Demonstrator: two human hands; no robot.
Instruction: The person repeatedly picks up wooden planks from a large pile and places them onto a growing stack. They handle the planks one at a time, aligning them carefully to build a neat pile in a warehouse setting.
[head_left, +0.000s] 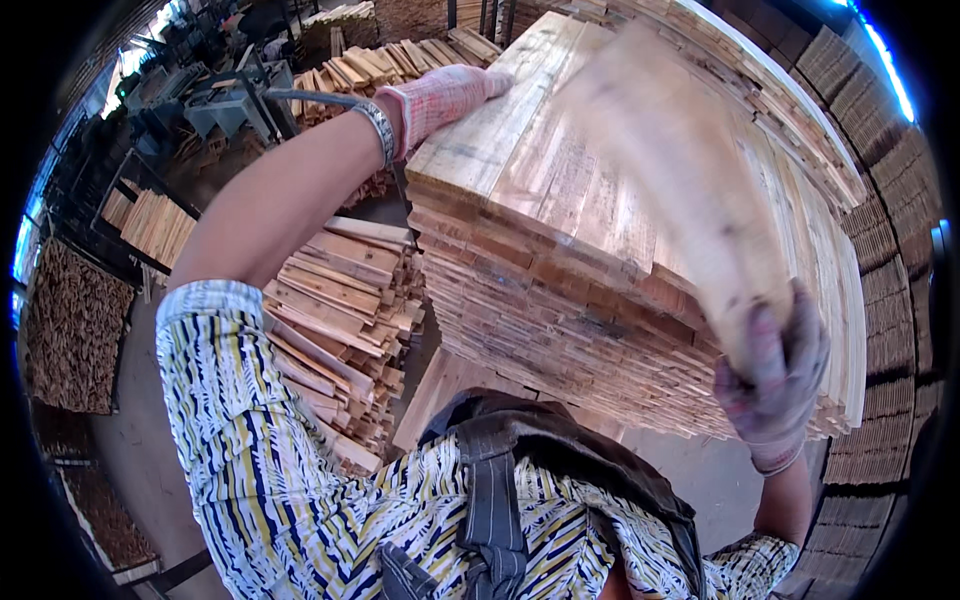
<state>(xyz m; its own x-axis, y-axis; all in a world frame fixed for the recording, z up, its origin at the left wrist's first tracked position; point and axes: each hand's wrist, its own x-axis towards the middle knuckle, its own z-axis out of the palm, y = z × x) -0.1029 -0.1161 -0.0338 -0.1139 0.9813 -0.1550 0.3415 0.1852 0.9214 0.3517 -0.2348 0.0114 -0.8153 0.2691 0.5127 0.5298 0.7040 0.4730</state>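
A tall stack of flat wooden boards point(560, 280) stands right in front of me. My left hand point(440, 95), in a pink and white knit glove, lies flat on the stack's top near its far left edge. My right hand point(775, 375), in a grey and pink glove, grips the near end of a long pale board point(665, 150). That board is blurred by motion and slants over the top of the stack. A metal bracelet point(378, 130) sits on my left wrist.
A lower, loose pile of short planks point(340, 300) lies to the left of the stack. More plank piles point(400, 55) and grey machinery point(215, 100) stand at the back left. Stacked wood point(900, 230) lines the right side, and crates of small pieces point(75, 330) the left.
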